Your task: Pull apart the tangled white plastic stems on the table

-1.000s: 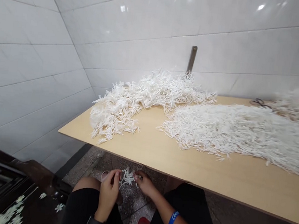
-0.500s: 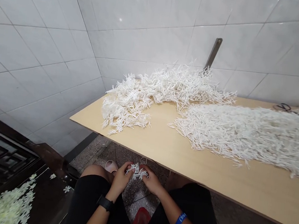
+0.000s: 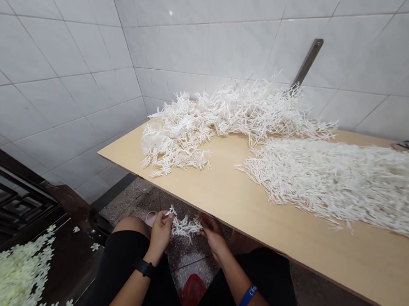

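Below the front edge of a wooden table [image 3: 242,210], over my lap, both hands grip one small white plastic sprig [image 3: 185,226]. My left hand [image 3: 160,230] pinches its left end; a black watch sits on that wrist. My right hand [image 3: 212,233] holds the right end, partly tucked under the table edge, with a blue band on the forearm. On the table lie a heap of white branched sprigs [image 3: 215,120] at the back left and a wide spread of thin white sticks [image 3: 340,179] to the right.
A pile of pale yellow-green flower pieces [image 3: 9,276] lies on a dark surface at the lower left. Scissors [image 3: 406,145] rest at the table's far right. A red object [image 3: 191,293] sits on the floor between my knees. Tiled walls close the corner.
The camera has tilted and shifted, so the table sits further right. My hands rose slightly toward the table edge and pulled the sprig apart a little wider.
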Motion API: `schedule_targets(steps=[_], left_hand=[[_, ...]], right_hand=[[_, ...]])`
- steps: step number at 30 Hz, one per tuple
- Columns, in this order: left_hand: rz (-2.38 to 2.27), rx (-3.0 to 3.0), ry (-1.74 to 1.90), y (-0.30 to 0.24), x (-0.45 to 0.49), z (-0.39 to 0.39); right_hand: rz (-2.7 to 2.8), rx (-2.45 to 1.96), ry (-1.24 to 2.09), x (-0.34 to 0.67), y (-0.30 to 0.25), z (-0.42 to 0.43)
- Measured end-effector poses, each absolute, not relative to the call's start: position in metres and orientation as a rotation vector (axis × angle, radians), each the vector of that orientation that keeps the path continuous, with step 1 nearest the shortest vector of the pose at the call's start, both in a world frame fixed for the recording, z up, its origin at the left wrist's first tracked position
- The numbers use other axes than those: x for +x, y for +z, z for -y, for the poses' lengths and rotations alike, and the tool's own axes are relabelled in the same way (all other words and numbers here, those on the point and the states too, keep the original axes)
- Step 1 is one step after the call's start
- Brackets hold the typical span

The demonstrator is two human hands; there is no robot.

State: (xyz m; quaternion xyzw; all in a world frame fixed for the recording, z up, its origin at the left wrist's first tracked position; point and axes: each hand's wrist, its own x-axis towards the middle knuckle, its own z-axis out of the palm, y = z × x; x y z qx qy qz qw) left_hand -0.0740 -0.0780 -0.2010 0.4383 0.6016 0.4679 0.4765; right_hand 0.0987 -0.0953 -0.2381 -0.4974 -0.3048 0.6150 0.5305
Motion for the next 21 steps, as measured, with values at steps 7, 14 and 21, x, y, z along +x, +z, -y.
schedule_targets(steps=[7, 14, 21], left_hand=[[-1.532, 1.048, 1.194, -0.193, -0.072, 0.079], [-1.459, 0.973, 1.095, -0.181, -0.064, 0.079], [-0.815, 0.878, 0.665, -0.097, -0.092, 0.126]], right_hand=[[0.632, -1.217, 1.435, 0.098, -0.232, 0.097], [0.521, -1.295, 1.394, 0.098, -0.224, 0.09], [0.734, -0.952, 1.932, 0.105, -0.14, 0.158]])
